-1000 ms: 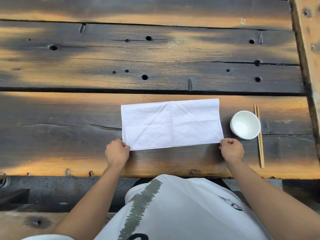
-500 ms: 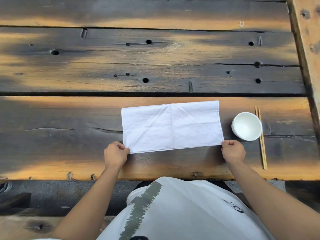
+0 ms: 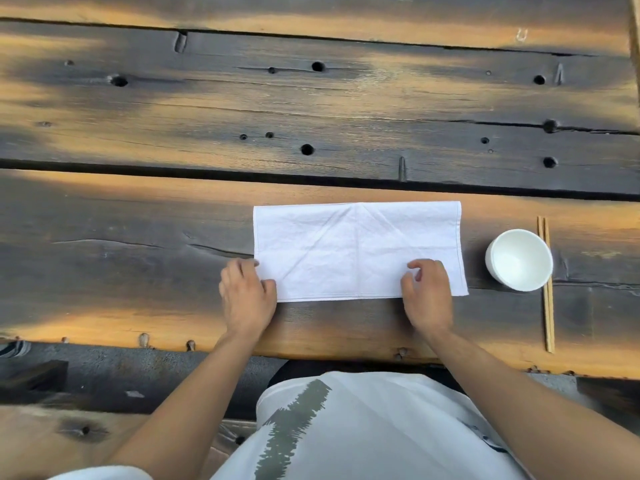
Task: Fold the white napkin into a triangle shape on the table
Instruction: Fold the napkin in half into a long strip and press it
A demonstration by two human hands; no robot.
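Clearly the white napkin point(image 3: 356, 249) lies flat as a long rectangle near the table's point(image 3: 138, 306) front edge, creases marking where corners should fold. Left hand point(image 3: 247, 296) rests on its near-left corner, fingers loosely curled; right hand point(image 3: 427, 294) presses near the right end, fingertips bent, perhaps pinching cloth.

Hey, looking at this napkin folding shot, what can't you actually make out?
Head view only:
- Napkin's near-left corner: covered by the left hand.
- Whether the right hand pinches cloth or just rests: its curled fingers hide the contact.
- How many layers the napkin has: not tellable from above.
- Table's far side: cut off by the top edge.
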